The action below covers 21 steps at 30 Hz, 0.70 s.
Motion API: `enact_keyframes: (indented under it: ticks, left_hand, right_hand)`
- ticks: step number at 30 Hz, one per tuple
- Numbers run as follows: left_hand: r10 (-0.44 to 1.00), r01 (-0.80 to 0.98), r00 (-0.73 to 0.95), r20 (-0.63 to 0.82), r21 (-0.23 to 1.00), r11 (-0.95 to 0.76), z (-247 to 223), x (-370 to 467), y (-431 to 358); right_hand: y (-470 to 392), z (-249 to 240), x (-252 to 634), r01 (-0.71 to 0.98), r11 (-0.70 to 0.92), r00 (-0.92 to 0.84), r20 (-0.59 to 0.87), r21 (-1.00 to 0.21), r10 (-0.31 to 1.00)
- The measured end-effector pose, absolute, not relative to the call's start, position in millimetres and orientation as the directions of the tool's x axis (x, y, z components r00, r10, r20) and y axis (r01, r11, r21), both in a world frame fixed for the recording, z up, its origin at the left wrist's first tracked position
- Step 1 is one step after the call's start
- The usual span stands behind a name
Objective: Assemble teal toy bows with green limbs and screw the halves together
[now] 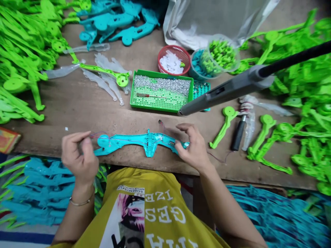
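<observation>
A long blue plastic part (129, 138) lies across the bench's near edge, its hollow side up. A thin wire (124, 138) runs along it and leaves its left end toward my left hand (80, 155), whose thumb and forefinger pinch the wire. My right hand (192, 146) grips the right end of the blue part, with the thumb on its inner side near a small metal piece. A small dark component (160, 122) on a wire lies just behind the part's middle.
Behind stands a green tray (161, 109) of screws with a screwdriver (151, 96). A grey hanging tool (219, 93) slants in from the right. A red basket (174, 48) and tubs stand farther back. Green parts (20, 51) pile up on both sides; a black-handled tool (238, 134) lies right.
</observation>
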<state>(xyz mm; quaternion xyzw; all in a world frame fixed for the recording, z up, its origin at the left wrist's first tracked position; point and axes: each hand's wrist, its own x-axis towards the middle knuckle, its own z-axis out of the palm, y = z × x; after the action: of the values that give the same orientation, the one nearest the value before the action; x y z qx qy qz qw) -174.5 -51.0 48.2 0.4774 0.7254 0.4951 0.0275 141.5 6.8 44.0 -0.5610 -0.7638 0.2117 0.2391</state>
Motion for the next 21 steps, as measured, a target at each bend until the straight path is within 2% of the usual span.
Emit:
enact_keyframes:
  ticks: [3,7,10,13,15,18,21]
  left_hand:
    - [0.672,0.551,-0.655,0.347,0.827,0.109,44,-189,-55]
    - [0.644,0.413,-0.727,0.238,0.901,0.133,31,-200,-54]
    - [0.598,0.274,-0.788,0.143,0.953,0.132,22,-206,-51]
    - [0.587,0.046,-0.809,-0.015,0.995,0.090,18,-210,-48]
    - [0.585,-0.052,-0.807,-0.084,0.996,0.072,20,-212,-46]
    - [0.555,-0.112,-0.821,-0.134,0.991,0.074,26,-212,-45]
    - [0.542,-0.158,-0.823,-0.169,0.985,0.066,29,-212,-44]
  right_hand:
    - [2,33,137,0.779,0.214,-0.242,0.033,-0.589,0.970]
    - [13,21,124,0.763,0.108,-0.135,0.007,-0.638,0.991]
    - [23,22,115,0.634,0.043,-0.118,-0.041,-0.772,0.992]
    - [22,28,113,0.507,0.094,-0.144,0.024,-0.857,0.989]
    - [14,30,116,0.522,0.241,-0.230,0.136,-0.818,0.963]
    - [4,27,120,0.610,0.440,-0.372,0.252,-0.659,0.893]
    - [2,21,120,0.688,0.466,-0.394,0.253,-0.556,0.883]
